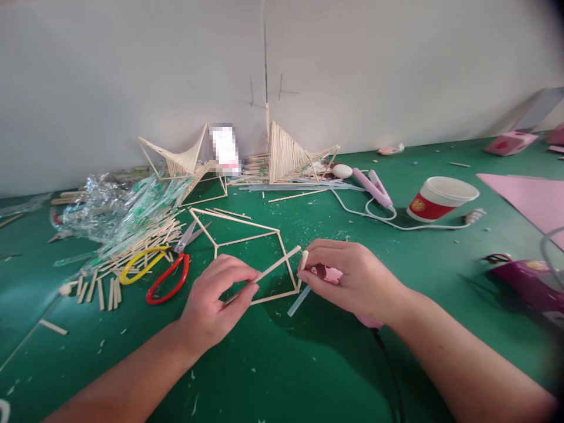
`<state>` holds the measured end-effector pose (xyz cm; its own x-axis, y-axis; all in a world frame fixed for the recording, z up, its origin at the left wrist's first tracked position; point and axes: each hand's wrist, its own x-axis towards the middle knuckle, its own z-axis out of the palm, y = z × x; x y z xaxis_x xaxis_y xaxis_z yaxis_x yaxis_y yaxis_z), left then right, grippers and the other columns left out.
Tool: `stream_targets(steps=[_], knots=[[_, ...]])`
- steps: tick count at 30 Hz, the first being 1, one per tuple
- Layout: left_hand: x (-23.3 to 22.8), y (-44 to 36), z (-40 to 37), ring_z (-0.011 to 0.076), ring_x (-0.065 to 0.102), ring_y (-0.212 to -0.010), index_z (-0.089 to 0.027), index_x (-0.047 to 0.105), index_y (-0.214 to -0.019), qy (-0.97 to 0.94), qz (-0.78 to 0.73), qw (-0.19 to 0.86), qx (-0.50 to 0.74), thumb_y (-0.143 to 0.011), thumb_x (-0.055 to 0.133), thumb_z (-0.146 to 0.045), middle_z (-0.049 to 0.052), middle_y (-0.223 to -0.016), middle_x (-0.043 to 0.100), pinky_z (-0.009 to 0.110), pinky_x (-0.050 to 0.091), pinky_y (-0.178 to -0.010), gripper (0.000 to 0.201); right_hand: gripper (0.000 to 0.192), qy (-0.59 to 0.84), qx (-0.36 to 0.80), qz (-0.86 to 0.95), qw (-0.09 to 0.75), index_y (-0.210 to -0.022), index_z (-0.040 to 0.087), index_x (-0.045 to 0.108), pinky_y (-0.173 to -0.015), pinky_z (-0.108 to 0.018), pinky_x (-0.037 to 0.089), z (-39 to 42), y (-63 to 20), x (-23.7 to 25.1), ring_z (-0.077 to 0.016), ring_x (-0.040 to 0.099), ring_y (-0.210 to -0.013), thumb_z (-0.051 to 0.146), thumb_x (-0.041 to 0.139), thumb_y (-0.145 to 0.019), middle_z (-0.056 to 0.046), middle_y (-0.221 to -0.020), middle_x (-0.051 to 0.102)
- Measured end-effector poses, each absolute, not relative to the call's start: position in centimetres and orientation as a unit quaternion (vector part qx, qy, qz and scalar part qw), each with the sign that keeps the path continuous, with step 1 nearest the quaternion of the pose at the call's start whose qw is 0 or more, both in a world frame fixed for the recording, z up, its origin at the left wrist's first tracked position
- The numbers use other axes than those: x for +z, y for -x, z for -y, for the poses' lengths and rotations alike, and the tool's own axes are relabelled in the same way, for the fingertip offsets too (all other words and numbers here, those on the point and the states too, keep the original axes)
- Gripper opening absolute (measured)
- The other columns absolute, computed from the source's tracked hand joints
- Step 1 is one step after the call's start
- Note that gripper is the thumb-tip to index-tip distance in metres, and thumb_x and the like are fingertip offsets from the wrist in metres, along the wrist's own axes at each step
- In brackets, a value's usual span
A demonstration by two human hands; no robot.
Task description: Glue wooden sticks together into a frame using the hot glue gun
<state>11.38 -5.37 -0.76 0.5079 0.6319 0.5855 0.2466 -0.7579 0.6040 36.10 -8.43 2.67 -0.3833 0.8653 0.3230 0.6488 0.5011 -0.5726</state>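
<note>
Pinching one thin stick [275,267], both hands [218,302] [348,276] work over a littered green table [308,364] below a white wall [132,70].

Your left hand [215,305] pinches a thin wooden stick [275,267] between thumb and fingers; the stick slants up to the right. Your right hand [352,279] pinches its upper end while gripping a pink glue gun [330,275], mostly hidden in the palm, with a clear glue rod [298,301] jutting down-left. Below the stick lies a stick frame [247,238] on the green table [282,364]. To your left: red-and-yellow-handled scissors [165,273], loose cut sticks [132,247], crumpled plastic wrap [118,205]. Against the wall stand two stick models [286,155]. To your right: a paper cup [440,198], a second pink tool [374,187] with a white cord, a pink sheet [529,200].
</note>
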Motion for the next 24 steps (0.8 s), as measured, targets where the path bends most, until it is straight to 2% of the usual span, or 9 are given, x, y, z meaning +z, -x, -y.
stream_targets(steps=[24], knots=[[-0.49, -11.44, 5.45, 0.0172, 0.059, -0.087, -0.015, 0.062, -0.098, -0.862, -0.226, 0.181, 0.416, -0.081, 0.061, 0.0, 0.006, -0.091, 0.066, 0.031, 0.049, -0.076, 0.022, 0.017, 0.466, 0.161, 0.823, 0.282, -0.077, 0.019, 0.066, -0.061, -0.027, 0.041, 8.27, -36.01, 2.66, -0.0123, 0.053, -0.062, 0.024, 0.054, -0.088, -0.001, -0.07, 0.06]])
